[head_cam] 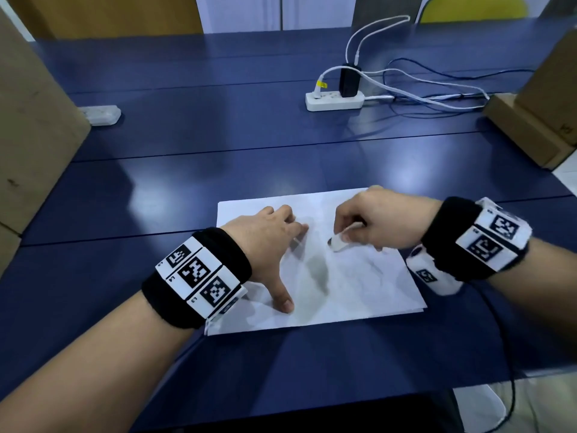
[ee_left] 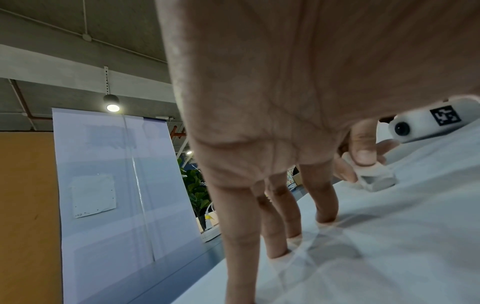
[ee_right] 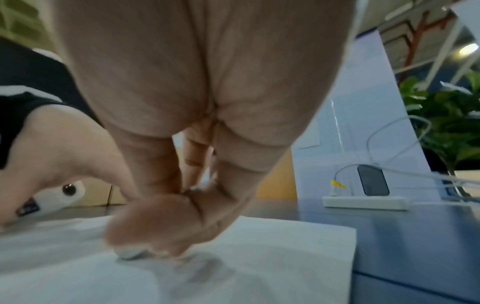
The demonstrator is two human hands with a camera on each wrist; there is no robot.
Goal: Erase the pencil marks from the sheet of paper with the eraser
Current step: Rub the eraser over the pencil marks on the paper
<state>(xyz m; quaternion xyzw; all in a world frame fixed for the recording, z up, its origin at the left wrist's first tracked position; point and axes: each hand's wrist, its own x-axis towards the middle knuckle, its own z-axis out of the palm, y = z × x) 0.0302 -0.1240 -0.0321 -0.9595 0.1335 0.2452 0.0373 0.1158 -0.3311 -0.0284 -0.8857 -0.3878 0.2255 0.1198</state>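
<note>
A white sheet of paper (head_cam: 352,285) lies on the blue table (head_cam: 218,145) in front of me, with faint grey pencil traces (head_cam: 371,267) right of its middle. My left hand (head_cam: 268,242) rests flat on the sheet's left half, fingers spread and straight, fingertips (ee_left: 326,219) pressing the paper (ee_left: 389,257). My right hand (head_cam: 368,220) pinches a small white eraser (head_cam: 338,242) between thumb and fingers, its tip down on the sheet. The left wrist view shows the eraser (ee_left: 376,179) held low on the paper. In the blurred right wrist view the eraser (ee_right: 130,253) touches the paper (ee_right: 259,257).
A white power strip (head_cam: 334,100) with a black charger and several cables lies at the back right. Cardboard boxes stand at the left (head_cam: 34,120) and right (head_cam: 543,98) edges. A small white device (head_cam: 101,114) lies at the back left.
</note>
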